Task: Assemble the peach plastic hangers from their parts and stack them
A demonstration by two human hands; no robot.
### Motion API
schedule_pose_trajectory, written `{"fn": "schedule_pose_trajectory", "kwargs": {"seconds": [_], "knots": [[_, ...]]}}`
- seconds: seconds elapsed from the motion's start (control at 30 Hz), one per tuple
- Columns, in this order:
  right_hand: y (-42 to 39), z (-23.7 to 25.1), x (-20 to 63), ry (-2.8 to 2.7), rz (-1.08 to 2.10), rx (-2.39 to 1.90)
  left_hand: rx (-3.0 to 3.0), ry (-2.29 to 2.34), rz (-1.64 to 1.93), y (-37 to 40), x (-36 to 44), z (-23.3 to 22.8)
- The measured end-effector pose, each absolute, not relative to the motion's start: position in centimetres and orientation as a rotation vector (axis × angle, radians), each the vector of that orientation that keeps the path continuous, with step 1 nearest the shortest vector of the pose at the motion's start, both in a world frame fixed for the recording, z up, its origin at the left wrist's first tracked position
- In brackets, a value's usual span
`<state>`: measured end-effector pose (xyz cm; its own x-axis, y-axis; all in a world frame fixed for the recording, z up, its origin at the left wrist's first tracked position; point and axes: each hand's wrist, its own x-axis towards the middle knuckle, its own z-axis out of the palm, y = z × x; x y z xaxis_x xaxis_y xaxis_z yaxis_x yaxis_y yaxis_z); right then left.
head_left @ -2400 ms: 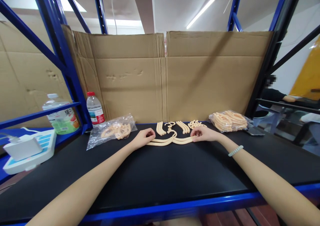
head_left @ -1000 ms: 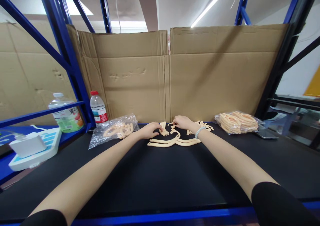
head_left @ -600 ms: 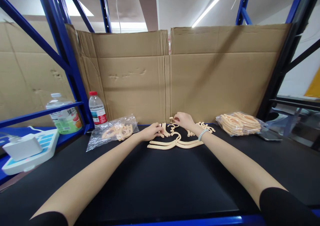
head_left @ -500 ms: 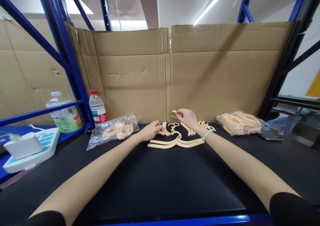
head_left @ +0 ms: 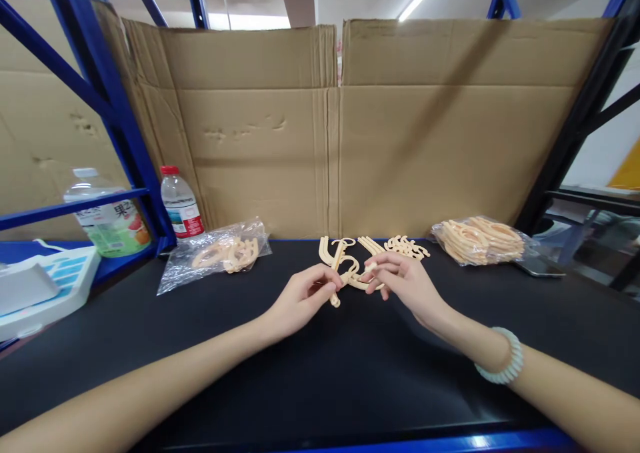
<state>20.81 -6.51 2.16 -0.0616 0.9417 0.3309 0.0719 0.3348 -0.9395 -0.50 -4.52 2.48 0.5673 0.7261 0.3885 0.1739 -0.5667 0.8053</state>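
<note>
My left hand (head_left: 306, 297) pinches a beige plastic hanger arm (head_left: 336, 299) between thumb and fingers, tilted over the black tabletop. To its right, my right hand (head_left: 403, 281) has its fingers closed on a small beige piece (head_left: 371, 267); it looks like a hanger hook, mostly hidden by the fingers. Just behind both hands lies a hanger (head_left: 356, 281) with its hook and arms joined, partly covered by them. Farther back are loose hanger arms (head_left: 324, 247), more arms (head_left: 370, 245) and a pile of small hook pieces (head_left: 406, 246).
A clear bag of beige parts (head_left: 235, 253) lies at left, another bag of hanger parts (head_left: 480, 239) at right beside a phone (head_left: 543, 267). Bottles (head_left: 183, 206) and a white power strip (head_left: 65, 283) stand left. A cardboard wall (head_left: 260, 139) closes off the back.
Both hands have come nearer to me and closer together. My left hand has lifted a hanger arm from the loose ones; my right hand has brought its small piece beside it.
</note>
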Motion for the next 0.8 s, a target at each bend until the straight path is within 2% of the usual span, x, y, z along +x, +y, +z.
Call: {"fn": "schedule_pose_trajectory", "kwargs": {"seconds": [0.17, 0.5, 0.8], "knots": [[-7.2, 1.6, 20.3, -1.370, 1.163, -0.916, 1.802, 0.715, 0.976, -4.5, -0.1, 1.2], [-7.3, 0.7, 19.5, -1.343, 1.223, -0.920, 1.389, 0.669, 1.065, -4.7, 0.0, 0.7], [-7.3, 0.7, 19.7, -1.192, 1.259, -0.860, 1.425, 0.705, 1.165, -5.1, 0.1, 0.4]]}}
